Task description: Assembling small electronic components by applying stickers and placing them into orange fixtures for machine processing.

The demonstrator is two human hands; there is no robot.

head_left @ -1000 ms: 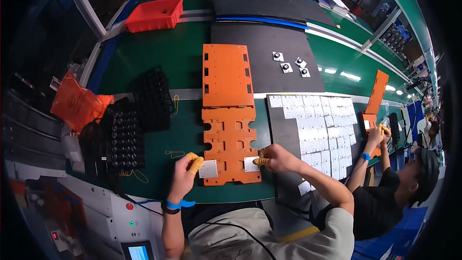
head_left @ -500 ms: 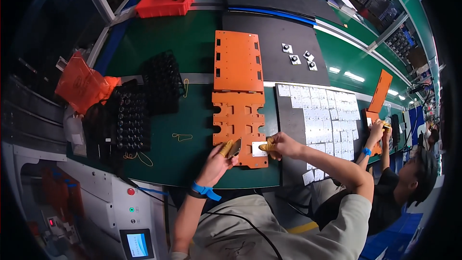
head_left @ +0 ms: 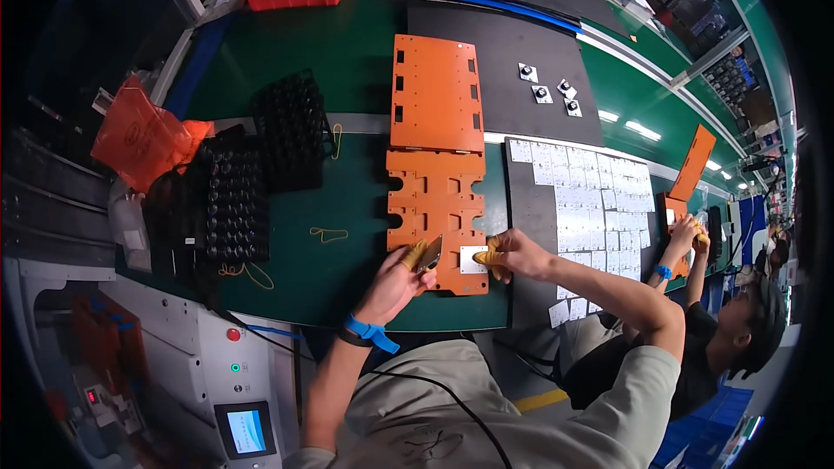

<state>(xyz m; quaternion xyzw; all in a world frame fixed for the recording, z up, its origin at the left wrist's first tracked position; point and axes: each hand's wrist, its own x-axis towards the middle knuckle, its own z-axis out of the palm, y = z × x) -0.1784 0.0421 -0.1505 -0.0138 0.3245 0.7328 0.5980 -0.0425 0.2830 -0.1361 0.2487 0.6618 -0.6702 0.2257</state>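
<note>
An orange fixture lies in front of me, its slotted lower half [head_left: 434,187] joined to a flat lid panel [head_left: 436,91] folded away from me. My left hand [head_left: 393,291], with yellow covers on its fingertips, grips a thin small plate [head_left: 432,254] tilted over the fixture's near left part. In the fixture's near right corner is a small white board [head_left: 473,260]. The yellow-covered thumb of my right hand [head_left: 514,256] rests on that board's right edge, with the fingers curled beside it; their tips are partly hidden.
White boards [head_left: 578,208] lie in rows on a dark mat to the right; several with black round parts [head_left: 541,94] lie farther back. On the left are black trays [head_left: 236,213], an orange bag [head_left: 143,141] and rubber bands [head_left: 330,234]. A co-worker's hands [head_left: 688,234] work at the right.
The whole view has shifted slightly, moving the bench upward in the picture. Both hands keep nearly the same places over the fixture, the left still gripping the thin plate.
</note>
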